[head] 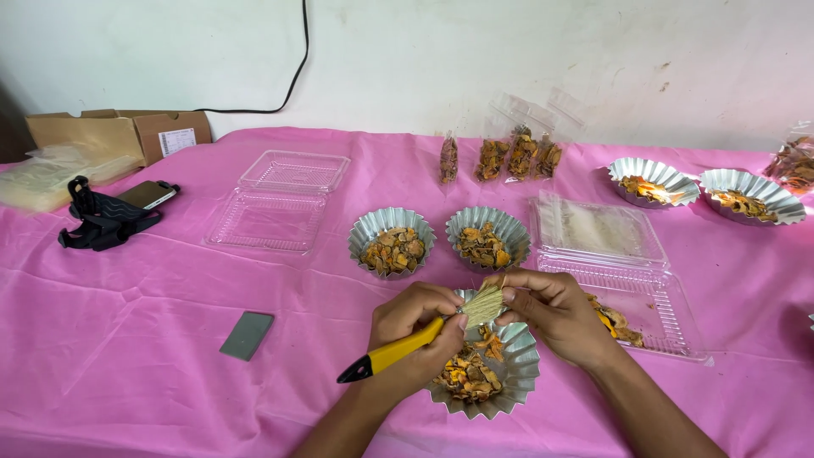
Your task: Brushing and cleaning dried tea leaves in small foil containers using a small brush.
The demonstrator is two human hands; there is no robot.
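1. Near the front edge of the surface (127,356), left hand (415,326) has fingers clamped on a yellow-handled cutter (398,352); right hand (551,314) fingers pinch a straw bundle (483,305) over a foil cup (500,373).
2. Filled: five cups and four packets (509,157).
3. Left, apparently: two clear boxes, one (280,203) empty.

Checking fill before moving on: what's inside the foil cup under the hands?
The foil cup holds orange-brown dried pieces. The left hand, holding a yellow-handled brush, and the right hand cover its far part.
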